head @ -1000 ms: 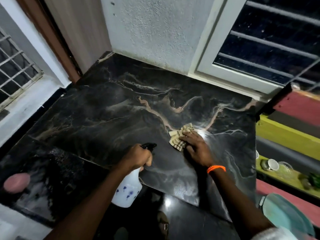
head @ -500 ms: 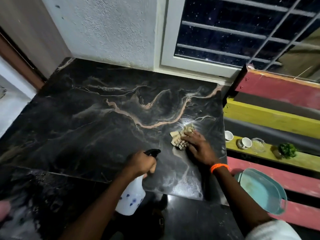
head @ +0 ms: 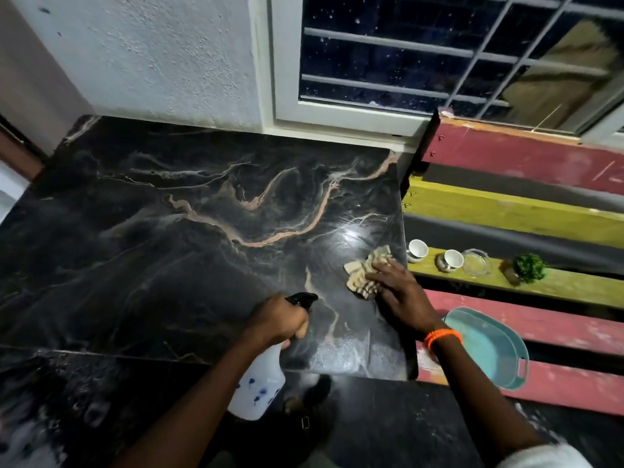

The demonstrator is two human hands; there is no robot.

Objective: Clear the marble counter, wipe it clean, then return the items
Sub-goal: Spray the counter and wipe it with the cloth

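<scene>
The black marble counter (head: 189,238) with tan veins fills the middle of the view and carries only a crumpled beige checked cloth (head: 366,273) near its right edge. My right hand (head: 400,295) presses flat on that cloth. Over the counter's front edge my left hand (head: 278,320) grips the neck of a white spray bottle (head: 258,388) with blue flower marks and a black nozzle. Two white cups (head: 418,250), a clear glass dish (head: 476,263) and a small green plant (head: 528,268) stand on a yellow plank to the right.
A painted wooden rack (head: 526,211) with red and yellow planks stands right of the counter. A teal basin (head: 489,346) lies on a lower red plank. White wall and a barred window (head: 439,52) are behind. Dark glossy floor lies below the counter.
My right hand has slid the cloth rightward toward the counter's right edge. The view has turned to the right, bringing the rack and basin into sight. My left hand keeps holding the bottle.
</scene>
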